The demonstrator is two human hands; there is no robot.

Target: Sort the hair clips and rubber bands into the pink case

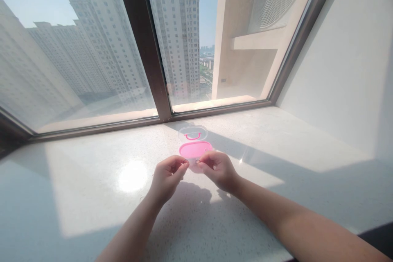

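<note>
A small pink oval box (195, 149) stands open on the pale sill, its clear lid (193, 132) with a pink handle tipped back toward the window. Just in front of it, my left hand (168, 176) is closed in a pinch, thumb against forefinger, on something tiny and dark that I cannot make out. Opposite, my right hand (221, 170) pinches a small dark ring-like piece (197, 161) between thumb and forefinger. Only a short gap separates the two sets of fingertips, both above the near side of the box.
The speckled white windowsill (101, 196) carries bright sun glare on the left and shadows of my arms. Behind the box runs a brown window frame (164, 114), with tall buildings outside. A white wall (340, 73) bounds the right side.
</note>
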